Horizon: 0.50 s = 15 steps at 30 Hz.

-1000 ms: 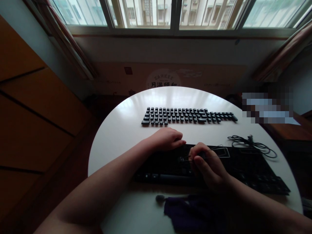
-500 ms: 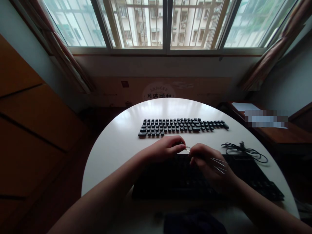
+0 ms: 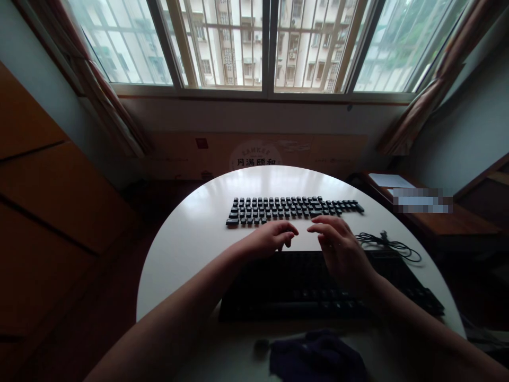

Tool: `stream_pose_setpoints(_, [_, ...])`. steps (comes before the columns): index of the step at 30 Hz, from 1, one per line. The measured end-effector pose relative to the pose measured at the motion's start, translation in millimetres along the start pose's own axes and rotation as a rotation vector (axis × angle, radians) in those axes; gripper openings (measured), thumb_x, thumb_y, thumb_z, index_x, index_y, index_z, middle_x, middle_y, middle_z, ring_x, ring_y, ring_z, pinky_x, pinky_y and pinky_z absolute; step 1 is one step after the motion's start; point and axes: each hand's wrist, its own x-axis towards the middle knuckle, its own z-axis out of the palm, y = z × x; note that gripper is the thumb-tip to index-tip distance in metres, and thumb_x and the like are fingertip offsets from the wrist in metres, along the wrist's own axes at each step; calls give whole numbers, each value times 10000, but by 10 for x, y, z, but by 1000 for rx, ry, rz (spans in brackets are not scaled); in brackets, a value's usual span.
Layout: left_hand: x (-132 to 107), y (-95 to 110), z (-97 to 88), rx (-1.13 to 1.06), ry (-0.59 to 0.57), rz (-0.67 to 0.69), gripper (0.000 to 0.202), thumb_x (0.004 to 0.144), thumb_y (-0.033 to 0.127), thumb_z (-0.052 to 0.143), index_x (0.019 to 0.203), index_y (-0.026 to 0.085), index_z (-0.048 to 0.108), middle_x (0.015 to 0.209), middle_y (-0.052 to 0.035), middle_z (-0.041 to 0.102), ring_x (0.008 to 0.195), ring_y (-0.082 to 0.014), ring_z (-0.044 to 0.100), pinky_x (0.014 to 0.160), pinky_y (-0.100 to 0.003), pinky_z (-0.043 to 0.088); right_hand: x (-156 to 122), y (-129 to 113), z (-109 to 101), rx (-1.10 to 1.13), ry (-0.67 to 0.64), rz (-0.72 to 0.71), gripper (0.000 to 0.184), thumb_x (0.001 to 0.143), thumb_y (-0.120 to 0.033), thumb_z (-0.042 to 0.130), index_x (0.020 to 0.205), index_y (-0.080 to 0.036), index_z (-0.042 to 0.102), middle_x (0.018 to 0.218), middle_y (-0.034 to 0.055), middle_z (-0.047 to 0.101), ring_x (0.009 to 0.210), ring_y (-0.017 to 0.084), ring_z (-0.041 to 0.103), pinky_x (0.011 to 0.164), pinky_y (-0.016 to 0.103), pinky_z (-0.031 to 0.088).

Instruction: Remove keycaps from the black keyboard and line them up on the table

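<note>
Fingers (image 3: 287, 232) of the left hand (image 3: 270, 239) curled loosely, fingers of the right hand (image 3: 338, 249) spread and relaxed, neither grasping anything; both hover over the far edge of the keyboard base (image 3: 318, 289), a flat, matte black rectangular slab lying at the near side of the surface (image 3: 186, 249). Keycaps (image 3: 290, 208): small, square, dark plastic pieces laid out in tidy rows just beyond the fingertips, apart from them, on the round, glossy white top. Thin black cable (image 3: 387, 243) coiled at right; soft dark purple cloth (image 3: 316, 358) crumpled at the near edge.
</note>
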Motion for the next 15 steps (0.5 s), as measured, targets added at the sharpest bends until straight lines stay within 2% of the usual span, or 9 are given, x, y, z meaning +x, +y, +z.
stream_pose_setpoints(3, [-25, 30, 2, -24, -30, -9, 238, 964, 322, 529, 1150, 173, 542, 822, -1, 641, 673, -130, 555, 598, -230, 443, -13, 19, 78, 4, -111, 0, 292, 1016, -176, 409, 1206, -200, 629, 1065, 101, 649, 903, 185, 621, 777, 306, 507])
stream_pose_setpoints(6, [-55, 52, 5, -39, -54, -11, 187, 975, 318, 531, 1087, 173, 497, 811, 2, 647, 680, -124, 565, 614, -226, 443, -39, -14, 139, -22, -190, 35, 260, 985, -212, 508, 1197, -197, 658, 1051, 87, 668, 813, 162, 639, 701, 266, 505])
stream_pose_setpoints(12, [-38, 22, 14, -22, -67, 17, 181, 977, 330, 549, 1026, 184, 454, 807, -1, 647, 723, -135, 591, 628, -224, 453, -1, -25, 187, 37, -202, 82, 208, 947, -222, 592, 1119, -180, 701, 1047, 88, 706, 864, 187, 679, 771, 293, 536])
stream_pose_setpoints(15, [-59, 36, -62, 55, -93, -19, 251, 992, 406, 509, 1101, 189, 448, 859, -24, 674, 737, -154, 620, 602, -228, 462, 91, 9, 202, 54, -216, 104, 172, 945, -241, 618, 1068, -177, 720, 1013, 80, 717, 861, 188, 681, 779, 292, 527])
